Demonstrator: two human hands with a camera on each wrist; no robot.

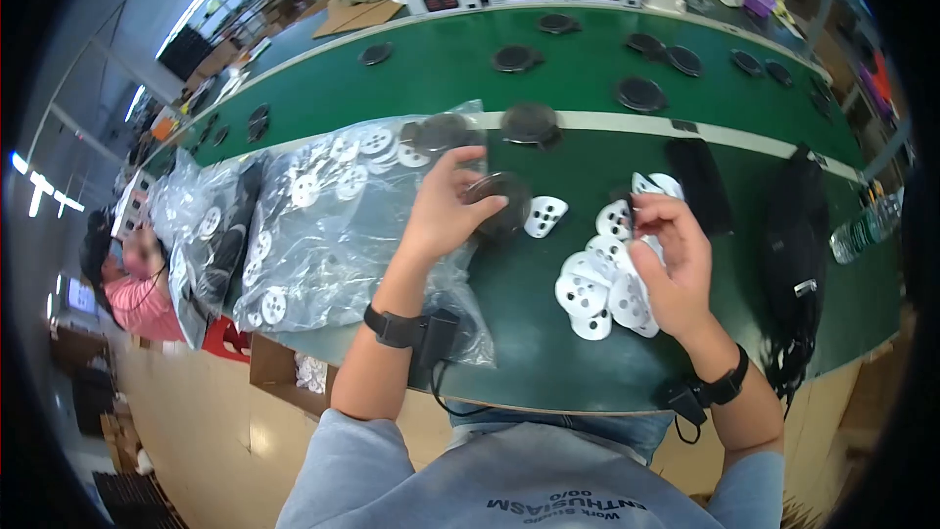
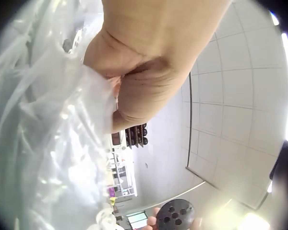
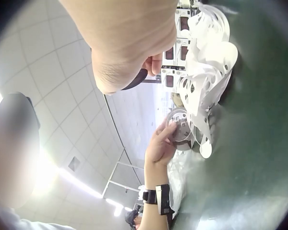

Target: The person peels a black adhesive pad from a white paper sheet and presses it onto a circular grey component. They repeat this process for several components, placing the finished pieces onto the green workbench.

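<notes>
Green bench [image 1: 548, 333], black disc [image 1: 499, 204] in left grip [image 1: 443, 211]

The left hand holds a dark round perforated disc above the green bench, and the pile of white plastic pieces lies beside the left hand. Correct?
Not quite. The pile of white pieces lies by the right hand, as the head view shows. The left hand does hold the dark disc.

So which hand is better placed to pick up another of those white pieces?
Probably the right hand: it hovers directly over the pile of white pieces, while the left hand already grips a black disc.
</notes>
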